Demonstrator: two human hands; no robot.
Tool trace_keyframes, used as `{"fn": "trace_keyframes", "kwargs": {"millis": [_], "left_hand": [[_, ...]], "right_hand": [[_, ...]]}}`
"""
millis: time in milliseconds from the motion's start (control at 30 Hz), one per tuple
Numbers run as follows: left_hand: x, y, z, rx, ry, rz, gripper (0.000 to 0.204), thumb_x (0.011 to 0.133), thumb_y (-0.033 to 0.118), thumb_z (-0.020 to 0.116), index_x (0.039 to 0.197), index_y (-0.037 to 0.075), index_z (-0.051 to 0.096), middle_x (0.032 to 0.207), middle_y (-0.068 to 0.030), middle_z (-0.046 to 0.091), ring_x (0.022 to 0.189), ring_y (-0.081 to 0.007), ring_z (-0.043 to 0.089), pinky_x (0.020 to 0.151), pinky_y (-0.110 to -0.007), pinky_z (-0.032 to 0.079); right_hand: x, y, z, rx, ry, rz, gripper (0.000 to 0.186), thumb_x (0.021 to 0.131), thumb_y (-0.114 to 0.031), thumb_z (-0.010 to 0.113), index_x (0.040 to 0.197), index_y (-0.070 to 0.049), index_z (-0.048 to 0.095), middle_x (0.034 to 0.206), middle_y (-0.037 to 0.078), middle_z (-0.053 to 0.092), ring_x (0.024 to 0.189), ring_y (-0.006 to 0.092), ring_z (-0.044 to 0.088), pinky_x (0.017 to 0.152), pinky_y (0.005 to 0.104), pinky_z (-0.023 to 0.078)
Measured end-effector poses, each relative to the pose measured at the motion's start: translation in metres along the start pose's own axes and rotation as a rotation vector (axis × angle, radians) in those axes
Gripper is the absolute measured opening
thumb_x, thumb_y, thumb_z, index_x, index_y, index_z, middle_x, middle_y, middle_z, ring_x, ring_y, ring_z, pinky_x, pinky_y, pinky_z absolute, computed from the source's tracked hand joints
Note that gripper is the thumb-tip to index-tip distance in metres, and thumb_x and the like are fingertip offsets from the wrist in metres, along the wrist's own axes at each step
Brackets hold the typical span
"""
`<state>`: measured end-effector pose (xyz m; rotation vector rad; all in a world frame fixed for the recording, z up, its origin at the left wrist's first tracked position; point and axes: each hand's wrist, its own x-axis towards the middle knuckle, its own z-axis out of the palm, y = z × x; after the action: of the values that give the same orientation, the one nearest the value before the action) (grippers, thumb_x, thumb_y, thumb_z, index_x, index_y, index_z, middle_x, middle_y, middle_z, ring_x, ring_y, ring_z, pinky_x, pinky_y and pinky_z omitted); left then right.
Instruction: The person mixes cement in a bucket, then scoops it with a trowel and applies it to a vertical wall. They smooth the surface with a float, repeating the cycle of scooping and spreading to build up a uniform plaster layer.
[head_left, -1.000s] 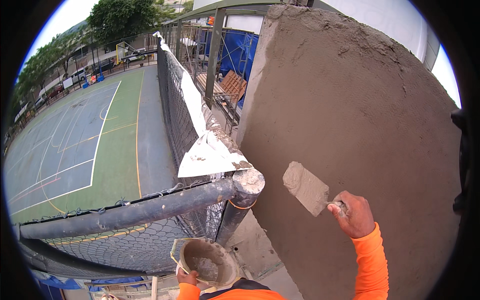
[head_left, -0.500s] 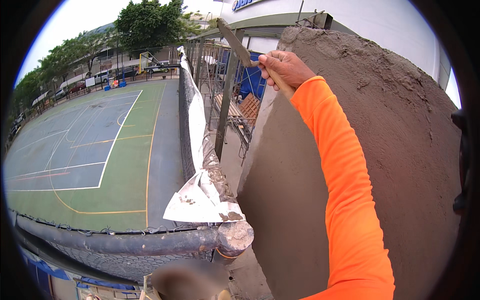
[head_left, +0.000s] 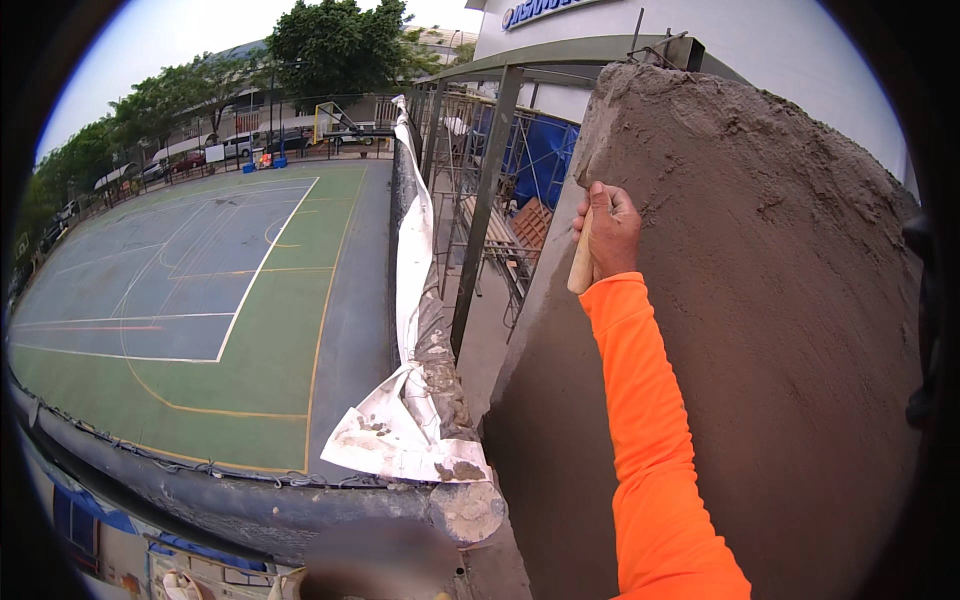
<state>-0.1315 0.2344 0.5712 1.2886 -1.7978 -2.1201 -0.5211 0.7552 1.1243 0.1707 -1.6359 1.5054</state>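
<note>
So the right hand (head_left: 606, 232) is up high against the wet grey plaster wall (head_left: 760, 330), fingers curled tight around a pale wooden handle (head_left: 581, 262). The handle sticks out below the fist and points down, touching the cuff of the orange sleeve (head_left: 650, 440). Can't see any blade on the tool, it's hidden behind the hand or flat against the wall, so I can't tell what sort it is. The hand sits right at the left edge of the wall, a bit below its rough top corner.

Left hand isn't in view at all; the bottom middle of the frame is just a blurred patch.

Just left of the wall's lower edge there's a fat grey pipe rail (head_left: 300, 505) with mortar caked on its end, and a crumpled white sheet (head_left: 405, 440) splattered with mortar draped over it and running up along the fence (head_left: 403, 200). Beyond the fence, way down below, is a green and blue sports court (head_left: 200, 290) with trees and parked cars behind it. Behind the wall's edge there's scaffolding with blue tarp (head_left: 545, 160)
</note>
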Motion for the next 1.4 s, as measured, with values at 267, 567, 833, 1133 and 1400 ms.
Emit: {"fn": "trace_keyframes", "kwargs": {"millis": [267, 567, 833, 1133, 1400], "left_hand": [[0.005, -0.014, -0.002, -0.108, -0.225, -0.047, 0.056, 0.067, -0.012, 0.053, 0.122, -0.001, 0.058, 0.098, -0.0181, 0.068, 0.071, -0.0319, 0.071, 0.054, -0.048, 0.065], [-0.022, 0.040, 0.017, -0.071, -0.684, 0.059, 0.059, 0.068, -0.014, 0.058, 0.125, -0.001, 0.061, 0.104, -0.0126, 0.071, 0.080, -0.0249, 0.071, 0.066, -0.037, 0.060], [-0.061, 0.101, 0.009, 0.066, -0.869, 0.096, 0.047, 0.069, -0.011, 0.063, 0.116, -0.003, 0.063, 0.100, -0.0108, 0.073, 0.084, -0.0224, 0.070, 0.074, -0.035, 0.058], [-0.038, 0.098, 0.004, 0.166, -0.953, 0.078, 0.055, 0.073, -0.013, 0.058, 0.126, 0.000, 0.059, 0.101, -0.0103, 0.070, 0.079, -0.0229, 0.069, 0.067, -0.035, 0.060], [-0.015, 0.079, -0.003, 0.074, -0.951, -0.024, 0.048, 0.074, -0.014, 0.056, 0.119, 0.005, 0.057, 0.092, -0.0105, 0.066, 0.066, -0.0229, 0.067, 0.054, -0.039, 0.061]], "right_hand": [[-0.260, -0.103, -0.049, -0.116, -0.169, 0.122, 0.028, 0.104, -0.032, 0.069, 0.102, -0.005, 0.061, 0.079, 0.000, 0.063, 0.065, 0.0077, 0.059, 0.056, 0.0234, 0.051], [-0.537, -0.114, -0.061, -0.996, -1.259, 0.377, 0.031, 0.100, -0.034, 0.066, 0.100, -0.003, 0.066, 0.091, 0.014, 0.074, 0.078, 0.0336, 0.074, 0.067, 0.0475, 0.056], [-0.697, -0.004, -0.020, -1.284, -1.339, 0.419, 0.022, 0.095, -0.015, 0.057, 0.110, -0.006, 0.070, 0.100, 0.018, 0.078, 0.090, 0.0353, 0.077, 0.076, 0.0486, 0.062], [-0.698, -0.082, -0.047, -1.028, -0.704, 0.490, 0.031, 0.098, -0.038, 0.065, 0.108, -0.008, 0.065, 0.099, 0.017, 0.074, 0.091, 0.0431, 0.071, 0.077, 0.0539, 0.056], [-0.507, -0.238, -0.052, -1.091, -0.559, 0.121, 0.029, 0.096, -0.031, 0.074, 0.096, -0.003, 0.066, 0.087, 0.016, 0.068, 0.077, 0.0392, 0.067, 0.068, 0.0461, 0.054]]}}
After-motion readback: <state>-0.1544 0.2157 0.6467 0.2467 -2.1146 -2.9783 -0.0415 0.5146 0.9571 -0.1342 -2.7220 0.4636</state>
